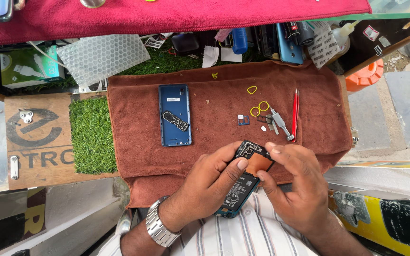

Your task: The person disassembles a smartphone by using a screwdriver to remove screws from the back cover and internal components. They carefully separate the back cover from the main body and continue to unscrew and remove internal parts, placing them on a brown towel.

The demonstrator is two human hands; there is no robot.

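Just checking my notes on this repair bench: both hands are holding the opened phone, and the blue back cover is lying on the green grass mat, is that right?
Not quite. In the head view the blue back cover lies on the brown towel, beside the green grass mat, not on it. The rest holds: the left hand and right hand both hold the opened phone.

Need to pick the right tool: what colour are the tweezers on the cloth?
Red, seen in the head view: the tweezers lie on the brown cloth.
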